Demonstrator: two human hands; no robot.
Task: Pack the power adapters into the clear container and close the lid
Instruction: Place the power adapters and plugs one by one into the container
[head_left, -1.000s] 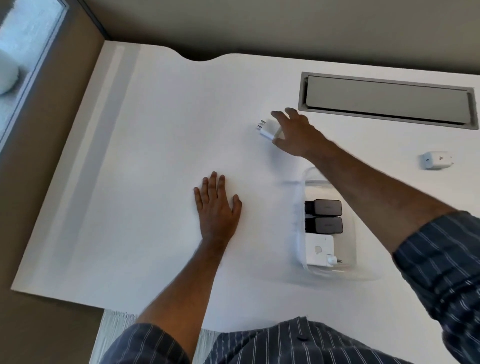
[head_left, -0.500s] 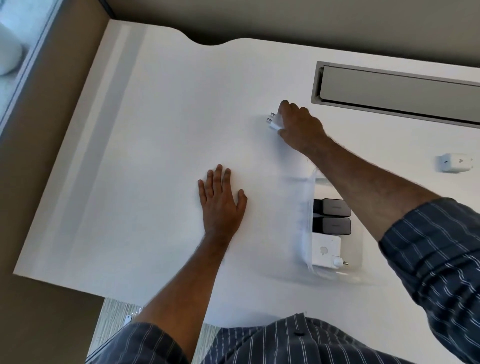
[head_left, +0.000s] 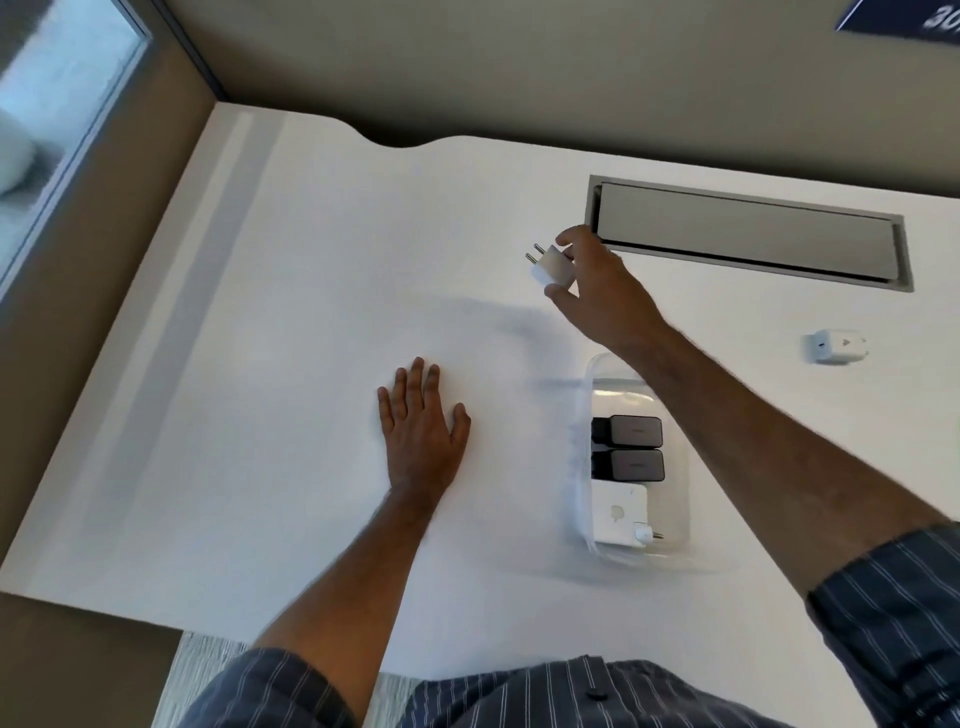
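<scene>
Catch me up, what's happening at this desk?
A person is packing chargers. Their right hand pinches a small white adapter, prongs pointing away, above the white desk. The left hand rests flat on the desk. The clear container holds two black adapters and a white one. Another white adapter lies out on the desk to the right. No lid is visible.

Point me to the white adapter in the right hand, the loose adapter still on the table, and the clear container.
white adapter (head_left: 553, 266), head view, on its body behind the pins
loose adapter (head_left: 836, 345), head view, on its top face
clear container (head_left: 615, 370), head view, on its far rim
</scene>
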